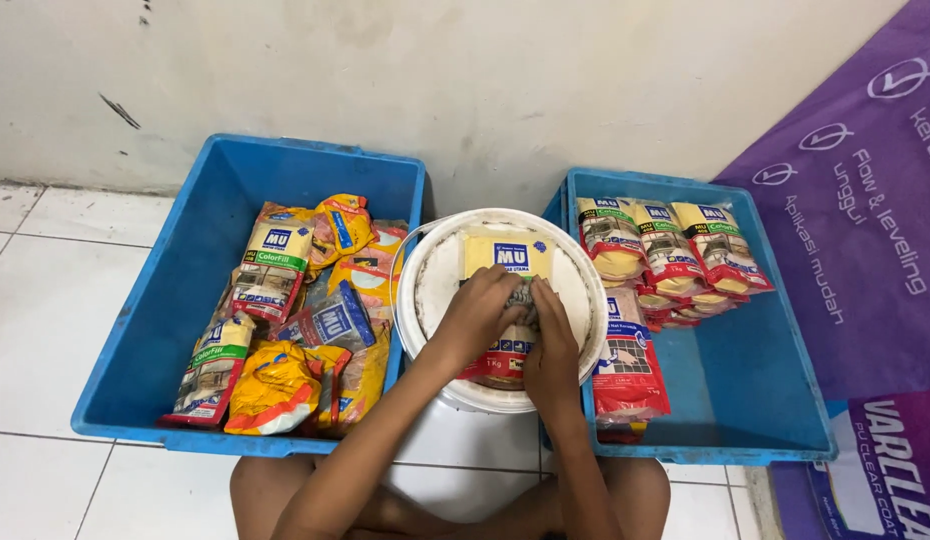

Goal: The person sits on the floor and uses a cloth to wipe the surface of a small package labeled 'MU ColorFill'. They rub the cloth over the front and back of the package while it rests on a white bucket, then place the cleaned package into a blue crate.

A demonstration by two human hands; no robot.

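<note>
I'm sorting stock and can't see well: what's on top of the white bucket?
A yellow packet lies flat on the white bucket. Left hand and right hand press a grey cloth onto it, covering its middle. The bucket's inside is hidden.

Yellow pkt [509,255] on white bucket lid — loose pkts [285,320] left bin, stacked pkts [665,250] right.

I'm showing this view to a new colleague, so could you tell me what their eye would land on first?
Most striking is the white bucket in the middle, where the left hand and right hand press together on a yellow and red packet lying on its top. On either side stands a blue crate: the left crate holds a loose heap of packets, the right crate a tidy overlapping row.
</note>
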